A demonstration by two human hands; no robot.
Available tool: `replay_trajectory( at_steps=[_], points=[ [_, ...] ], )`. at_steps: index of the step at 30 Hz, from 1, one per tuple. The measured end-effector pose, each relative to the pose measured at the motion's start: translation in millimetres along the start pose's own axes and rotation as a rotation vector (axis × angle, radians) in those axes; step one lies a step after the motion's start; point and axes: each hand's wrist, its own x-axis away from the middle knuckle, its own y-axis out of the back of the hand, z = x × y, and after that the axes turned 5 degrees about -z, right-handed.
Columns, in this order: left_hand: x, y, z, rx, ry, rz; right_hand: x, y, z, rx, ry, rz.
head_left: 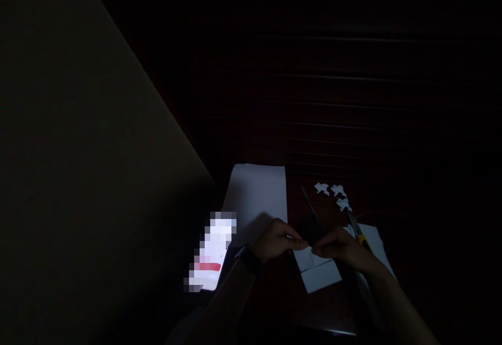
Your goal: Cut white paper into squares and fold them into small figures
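A small white sheet of paper [322, 278] with a crease across it lies on the dark table between my hands. My left hand [276, 241] pinches its far left edge between thumb and fingers. Close beside it, my right hand [343, 248] has its fingertips pressed together on the far edge of that sheet, near the middle. Past the hands lie several small folded white paper figures [322, 188]. A cutter knife [363, 241] with a yellow and black handle rests just beyond my right hand.
Left of the hands is a stack of larger white sheets [257, 193], with a lit phone [212, 261] in front of it. More white paper [377, 243] lies under the knife. A thin, dark pointed tool [309, 202] lies behind the hands. The room is very dim.
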Motion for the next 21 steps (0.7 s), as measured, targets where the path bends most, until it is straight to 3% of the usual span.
replay_trajectory(
  at_steps=[10,21],
  points=[
    [4.6,2.3,-6.8,0.029,0.011,-0.008,8.3,8.6,5.5,0.065,-0.022,0.091],
    [5.7,8.6,-6.7,-0.016,0.008,0.076,12.2,16.3,8.3,0.081,-0.038,0.158]
  ],
)
